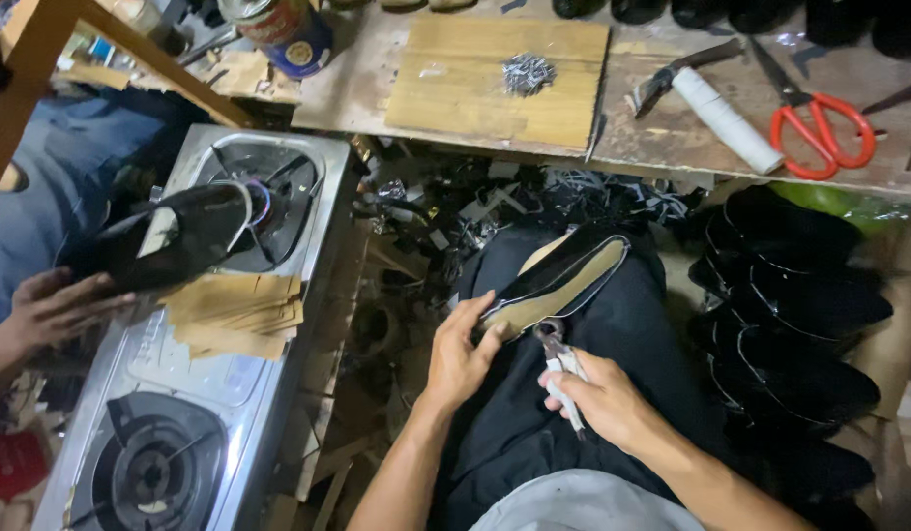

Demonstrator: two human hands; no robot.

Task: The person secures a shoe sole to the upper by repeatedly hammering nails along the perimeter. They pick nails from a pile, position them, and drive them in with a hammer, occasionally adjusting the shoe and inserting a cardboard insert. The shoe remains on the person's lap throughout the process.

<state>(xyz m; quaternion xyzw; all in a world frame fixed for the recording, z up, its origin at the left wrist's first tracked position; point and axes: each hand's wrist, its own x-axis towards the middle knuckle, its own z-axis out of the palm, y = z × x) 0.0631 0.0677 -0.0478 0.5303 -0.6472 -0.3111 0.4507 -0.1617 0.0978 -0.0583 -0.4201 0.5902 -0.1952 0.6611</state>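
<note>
Shoe upper on last [563,280]: one, black, sole side up with a tan insole showing, lying across the person's lap, which is the landmark for all entries below. Turned bottom-up, apparently so the edge can be worked.

Left hand [462,352]: fingers closed on the near end of the shoe, steadying it on the lap.

Right hand [603,398]: wrapped around the handles of one pair of lasting pincers [558,359], the metal nose resting at the shoe's edge.

Right of the lap: a stack of black shoe uppers [799,315], nested one over another; number not countable.

Left of the lap: one two-burner gas stove [195,383]. A pile of tan paper pieces [237,313] lies on it. Another person's hand [57,305] holds a second black shoe [175,236] over the far burner, seemingly to warm it.

Beyond the lap, on the counter [672,138]: one wooden board [499,81] bearing a small heap of nails [527,74], one pair of red-handled scissors [814,123], one white roll [726,120], one tin can [283,29].

Between lap and counter: black offcuts [445,202], littered on the floor.
</note>
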